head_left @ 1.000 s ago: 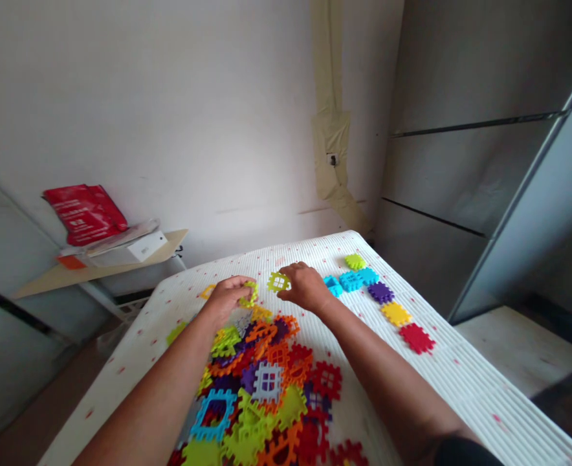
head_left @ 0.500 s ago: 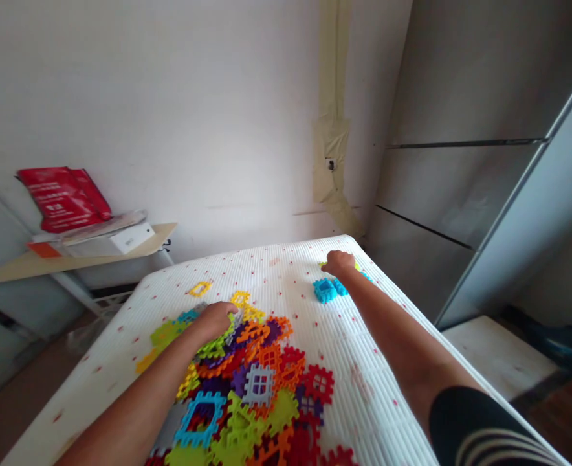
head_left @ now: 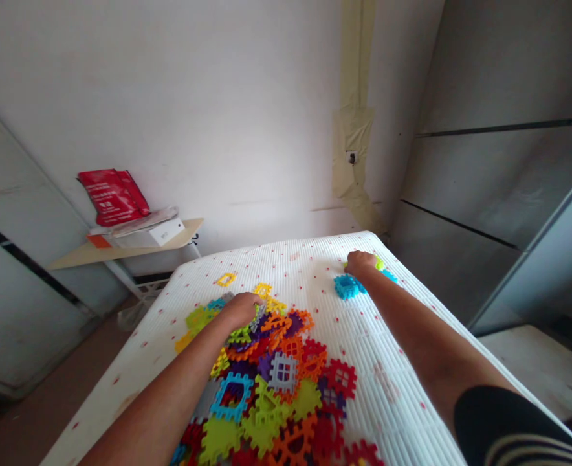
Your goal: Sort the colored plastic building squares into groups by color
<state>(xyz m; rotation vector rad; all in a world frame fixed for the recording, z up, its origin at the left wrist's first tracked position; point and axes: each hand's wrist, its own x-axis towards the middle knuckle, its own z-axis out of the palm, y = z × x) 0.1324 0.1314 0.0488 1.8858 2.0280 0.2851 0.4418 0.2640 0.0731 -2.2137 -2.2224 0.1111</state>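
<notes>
A heap of coloured interlocking plastic tiles lies on the white ribbed mattress. My left hand rests closed on the far end of the heap, over a lime green tile. My right hand reaches to the far right corner, fingers curled down on a lime green tile beside blue tiles. My right forearm hides the other tiles laid out along the right edge.
A yellow frame tile lies alone further back. A low shelf at the left holds a red packet and a white box. Walls close in behind and at the right; the mattress edge drops at the right.
My right hand carried the lime green tile from the middle to the far right corner. My left hand dropped from the air onto the heap. The camera shifted a little.
</notes>
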